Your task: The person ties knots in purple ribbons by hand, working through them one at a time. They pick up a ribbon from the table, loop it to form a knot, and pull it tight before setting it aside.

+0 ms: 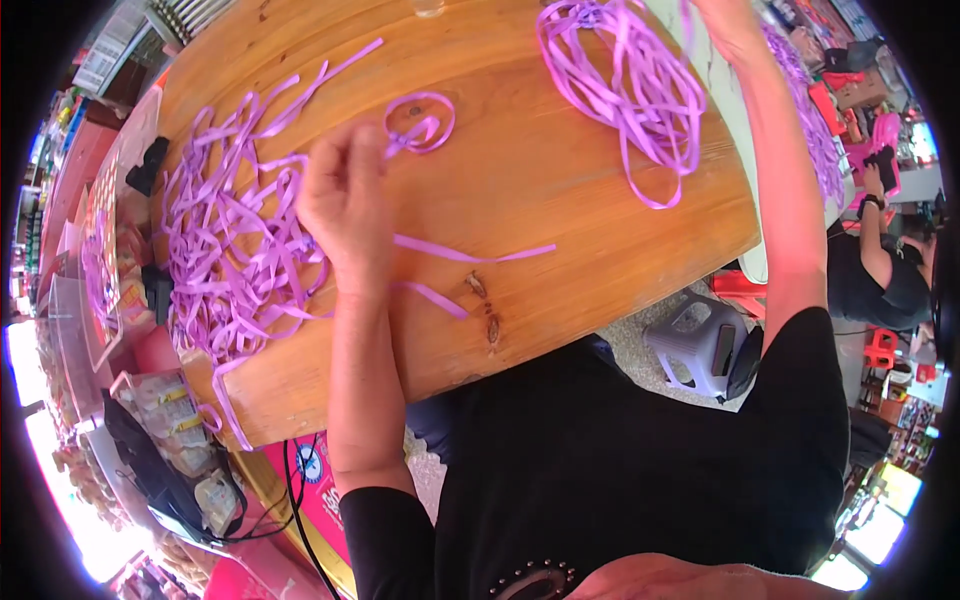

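Wooden surface (490,190) bears ribbon pile (235,245). Left hand (347,190): fingers curled, hold unclear; right hand (728,28): cannot tell. Likely untangling; next move needs slack.

Looks like a small shop doubling as a workroom. Crammed along the far right with small, colourful goods (917,422), too blurred to tell apart, and along the left with little packets (172,408). Fitted out with a plain wooden table (500,200) bearing heaps of purple ribbon (230,240), a grey plastic stool (700,345) and a red stool (882,341). Shared with a second person (865,290) at right.
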{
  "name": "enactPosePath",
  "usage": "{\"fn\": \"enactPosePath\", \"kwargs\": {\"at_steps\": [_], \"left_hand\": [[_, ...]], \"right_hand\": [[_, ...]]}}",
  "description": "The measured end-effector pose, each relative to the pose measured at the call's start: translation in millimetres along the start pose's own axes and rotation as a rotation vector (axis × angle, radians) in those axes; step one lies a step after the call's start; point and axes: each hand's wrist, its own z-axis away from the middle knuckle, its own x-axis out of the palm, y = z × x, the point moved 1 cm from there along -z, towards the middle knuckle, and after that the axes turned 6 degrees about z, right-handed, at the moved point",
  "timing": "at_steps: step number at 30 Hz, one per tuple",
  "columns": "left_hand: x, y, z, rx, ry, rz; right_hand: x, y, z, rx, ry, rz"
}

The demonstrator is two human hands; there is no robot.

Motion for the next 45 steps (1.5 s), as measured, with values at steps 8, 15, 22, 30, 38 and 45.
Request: {"fn": "enactPosePath", "kwargs": {"at_steps": [8,15,22,30,38,45], "left_hand": [[-39.5,3.6,-32.6,0.144,0.444,0.240],[-66.4,11.9,-33.5,0.203,0.538,0.330],[-79.1,10.5,-37.7,0.226,0.587,0.276],[-36.2,26.9,-25.2,0.176,0.269,0.313],[-66.6,15.8,-34.2,0.173,0.380,0.273],[-65.6,0.2,-38.4,0.103,0.139,-0.019]], "right_hand": [[113.1,-77.2,46.5,-0.193,-0.252,0.589],[200.1,-92.5,129.9,-0.557,-0.561,0.317],[232.1,-104.0,139.9,-0.658,-0.539,0.559],[210.6,-127.1,122.7,-0.345,-0.458,0.189],[298.3,-114.7,124.0,-0.553,-0.478,0.437],[246.7,-142.0,120.7,-0.155,-0.538,-0.170]]}}
